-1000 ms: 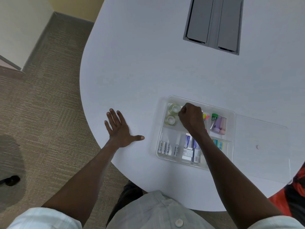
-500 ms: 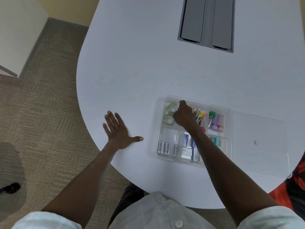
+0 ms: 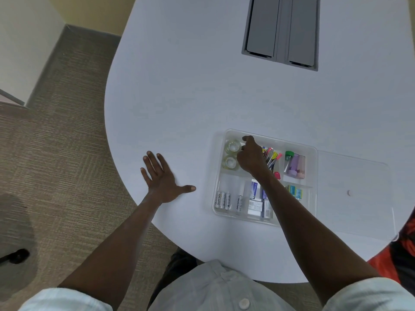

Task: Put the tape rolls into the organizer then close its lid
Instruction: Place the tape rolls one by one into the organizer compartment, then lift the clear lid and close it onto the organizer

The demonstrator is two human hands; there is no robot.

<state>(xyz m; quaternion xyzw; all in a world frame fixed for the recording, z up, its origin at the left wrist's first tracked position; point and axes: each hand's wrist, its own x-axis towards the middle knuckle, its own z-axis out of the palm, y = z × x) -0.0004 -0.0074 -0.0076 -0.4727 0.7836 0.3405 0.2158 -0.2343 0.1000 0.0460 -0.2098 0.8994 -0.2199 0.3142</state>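
The clear plastic organizer (image 3: 301, 147) lies open near the table's front edge. Two clear tape rolls sit in its far-left compartment, one roll (image 3: 232, 146) behind the other (image 3: 229, 162). My right hand (image 3: 252, 157) reaches into the organizer just right of the rolls. Its index finger is stretched out, its thumb tip touches the far roll, and nothing shows in its grasp. My left hand (image 3: 162, 178) rests flat on the table left of the organizer, fingers spread. The clear lid (image 3: 359, 176) lies flat on the table to the organizer's right.
Other compartments hold batteries (image 3: 222, 199), small boxes (image 3: 256, 198), coloured pens (image 3: 272, 157) and small bottles (image 3: 295, 163). A grey cable hatch (image 3: 281, 30) is set into the white table (image 3: 190, 86) far back. The table's rounded edge drops to carpet on the left.
My right hand has gone from a closed fist over the rolls to a looser pose beside them, index finger extended. My left hand stayed flat.
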